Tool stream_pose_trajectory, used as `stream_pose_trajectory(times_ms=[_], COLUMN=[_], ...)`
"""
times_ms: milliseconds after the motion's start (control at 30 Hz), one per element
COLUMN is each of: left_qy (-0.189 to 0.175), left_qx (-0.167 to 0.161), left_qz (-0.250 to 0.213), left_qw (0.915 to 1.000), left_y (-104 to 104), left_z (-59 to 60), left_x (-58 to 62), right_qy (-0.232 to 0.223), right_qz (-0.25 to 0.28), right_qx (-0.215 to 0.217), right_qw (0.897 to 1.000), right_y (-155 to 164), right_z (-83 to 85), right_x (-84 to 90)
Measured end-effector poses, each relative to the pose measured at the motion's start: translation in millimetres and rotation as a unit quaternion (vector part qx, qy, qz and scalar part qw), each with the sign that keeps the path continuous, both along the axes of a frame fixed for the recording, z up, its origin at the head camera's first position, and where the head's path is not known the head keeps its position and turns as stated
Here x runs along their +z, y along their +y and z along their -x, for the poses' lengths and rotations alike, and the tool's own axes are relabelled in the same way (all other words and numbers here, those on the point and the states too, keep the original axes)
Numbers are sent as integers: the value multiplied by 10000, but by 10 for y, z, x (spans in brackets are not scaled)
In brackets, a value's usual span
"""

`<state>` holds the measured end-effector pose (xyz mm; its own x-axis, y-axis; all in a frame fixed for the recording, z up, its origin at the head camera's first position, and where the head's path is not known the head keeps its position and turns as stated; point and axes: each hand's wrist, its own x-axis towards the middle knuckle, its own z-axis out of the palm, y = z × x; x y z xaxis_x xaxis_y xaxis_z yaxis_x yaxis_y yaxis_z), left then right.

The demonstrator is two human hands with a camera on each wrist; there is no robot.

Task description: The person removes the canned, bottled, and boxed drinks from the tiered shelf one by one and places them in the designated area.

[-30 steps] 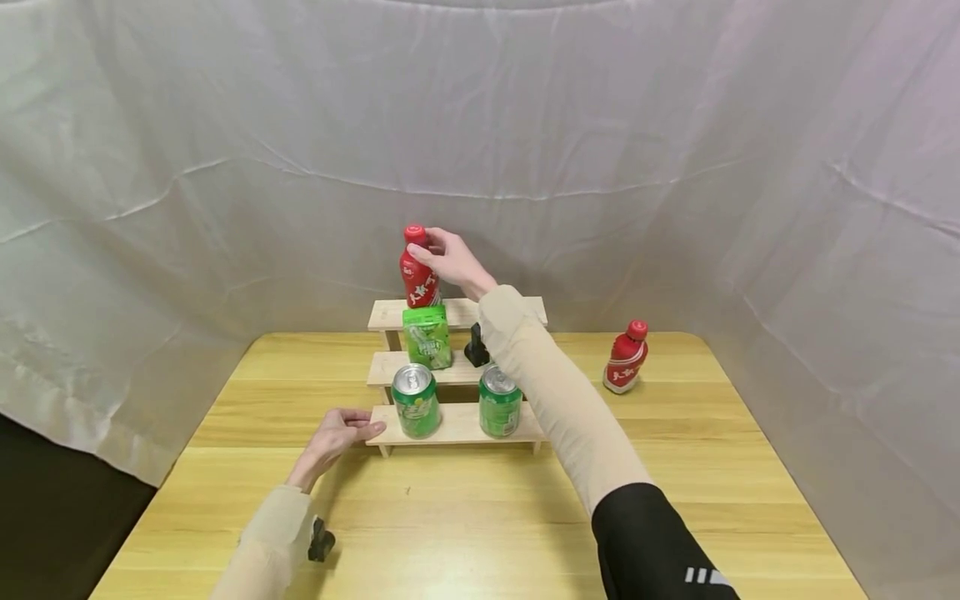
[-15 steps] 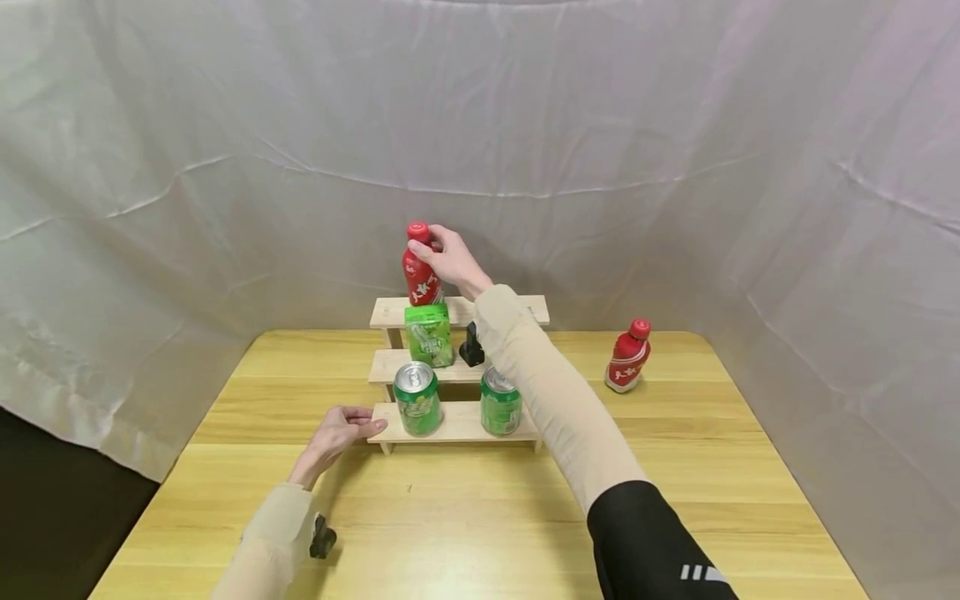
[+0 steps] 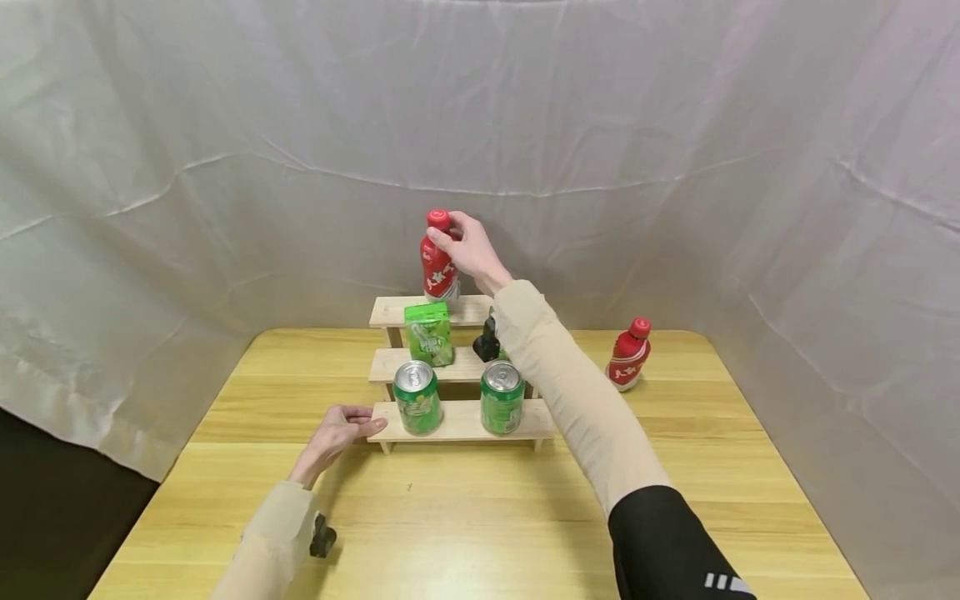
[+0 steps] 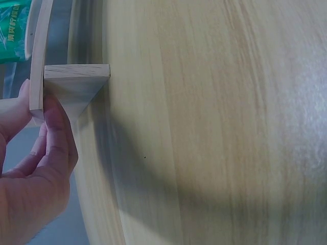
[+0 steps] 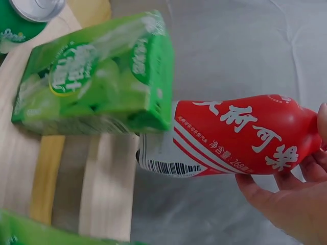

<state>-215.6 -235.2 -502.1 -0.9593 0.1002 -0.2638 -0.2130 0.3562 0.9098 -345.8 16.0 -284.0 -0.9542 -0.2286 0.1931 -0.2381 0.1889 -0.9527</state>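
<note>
My right hand (image 3: 474, 248) grips a red cola bottle (image 3: 438, 271) round its neck, upright at the top step of the wooden three-step stand (image 3: 390, 312). In the right wrist view the bottle's base (image 5: 158, 155) is close to the step's edge; I cannot tell whether they touch. My left hand (image 3: 337, 433) pinches the left end of the bottom step; the left wrist view shows thumb and fingers (image 4: 53, 127) on either side of the board. A green drink carton (image 3: 429, 335) stands on the middle step, and two green cans (image 3: 417, 400) stand on the bottom one.
A second red bottle (image 3: 628, 356) stands on the wooden table (image 3: 465, 517) to the right of the stand. Another green carton (image 3: 504, 353) on the middle step is mostly hidden by my right forearm. A grey curtain (image 3: 337, 125) hangs behind and beside the table.
The right hand has moved right and slightly up in the head view, carrying the red bottle along the top step. The left hand stays on the bottom step.
</note>
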Motion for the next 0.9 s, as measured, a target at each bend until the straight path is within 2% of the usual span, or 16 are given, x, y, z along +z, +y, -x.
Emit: stream_pose_trajectory(times_ms=[233, 467, 633, 900], left_qy=[-30, 8, 9, -46], left_qx=[15, -45, -9, 8], left_qz=[-64, 44, 157, 71], left_qw=[10000, 10000, 9999, 10000], left_y=[-13, -28, -24, -16], left_z=[-6, 9, 14, 5], left_x=[10, 7, -1, 10], right_qy=[2, 138, 178, 58], right_qz=[352, 316, 298, 184], right_qx=[-202, -524, -710, -984], right_qw=[9992, 9980, 9969, 9950], right_y=[225, 556, 848, 1308], right_z=[-24, -12, -7, -48], right_x=[204, 380, 399, 379])
